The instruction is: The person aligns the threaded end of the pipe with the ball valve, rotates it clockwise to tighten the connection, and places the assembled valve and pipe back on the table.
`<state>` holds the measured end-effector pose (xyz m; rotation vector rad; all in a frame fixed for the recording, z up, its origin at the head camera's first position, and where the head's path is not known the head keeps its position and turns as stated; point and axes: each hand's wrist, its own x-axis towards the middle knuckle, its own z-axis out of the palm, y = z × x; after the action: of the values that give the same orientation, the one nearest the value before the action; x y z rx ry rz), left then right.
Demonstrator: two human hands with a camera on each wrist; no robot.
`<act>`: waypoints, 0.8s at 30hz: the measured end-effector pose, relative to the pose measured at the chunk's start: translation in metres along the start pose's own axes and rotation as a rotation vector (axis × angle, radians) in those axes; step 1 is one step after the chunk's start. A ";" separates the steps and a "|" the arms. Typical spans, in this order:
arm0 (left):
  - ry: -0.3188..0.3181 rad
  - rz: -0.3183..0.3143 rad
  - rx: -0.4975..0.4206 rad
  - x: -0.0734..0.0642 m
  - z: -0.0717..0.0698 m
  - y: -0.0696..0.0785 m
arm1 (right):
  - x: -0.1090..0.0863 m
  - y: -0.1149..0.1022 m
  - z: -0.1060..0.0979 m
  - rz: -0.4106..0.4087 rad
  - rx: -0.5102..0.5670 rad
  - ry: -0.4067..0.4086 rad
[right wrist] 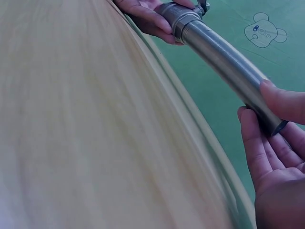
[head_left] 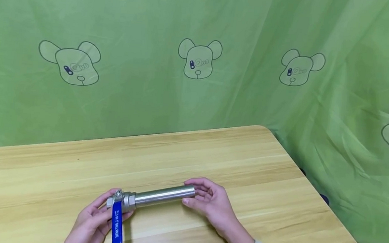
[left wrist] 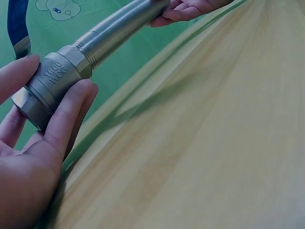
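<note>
My left hand grips a steel ball valve by its body, with the thumb on one side and fingers on the other. The valve's blue lever handle points down toward me, crosswise to the body. Raised lettering shows on the valve body in the left wrist view. A smooth metal pipe extends from the valve to the right, its threaded end seated in the valve's hex end. My right hand holds the pipe's free end between thumb and fingers. Both parts are held above the table.
A wood-grain table lies beneath the hands, its rounded far corner at the upper right. Green fabric printed with bear-head outlines hangs behind and along the right side.
</note>
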<state>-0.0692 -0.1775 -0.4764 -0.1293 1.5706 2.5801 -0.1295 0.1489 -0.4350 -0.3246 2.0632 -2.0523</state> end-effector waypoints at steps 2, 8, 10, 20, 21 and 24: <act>-0.004 0.002 -0.003 0.000 0.000 0.000 | 0.000 0.000 0.000 0.008 -0.008 0.006; 0.035 -0.027 0.018 -0.001 0.001 0.001 | 0.001 0.001 0.000 0.024 -0.008 0.018; 0.040 -0.031 0.024 -0.001 0.002 0.002 | 0.001 0.001 0.000 0.027 -0.003 0.019; -0.037 -0.002 0.007 0.000 -0.002 0.001 | 0.002 0.000 0.002 0.037 0.029 0.006; -0.028 -0.008 0.009 0.000 -0.001 0.001 | 0.001 -0.001 0.002 0.037 0.020 0.006; -0.007 -0.023 0.018 0.000 0.000 0.002 | 0.000 -0.002 0.003 0.037 -0.003 0.009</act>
<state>-0.0697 -0.1783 -0.4750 -0.1357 1.5797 2.5462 -0.1291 0.1461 -0.4329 -0.2764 2.0620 -2.0338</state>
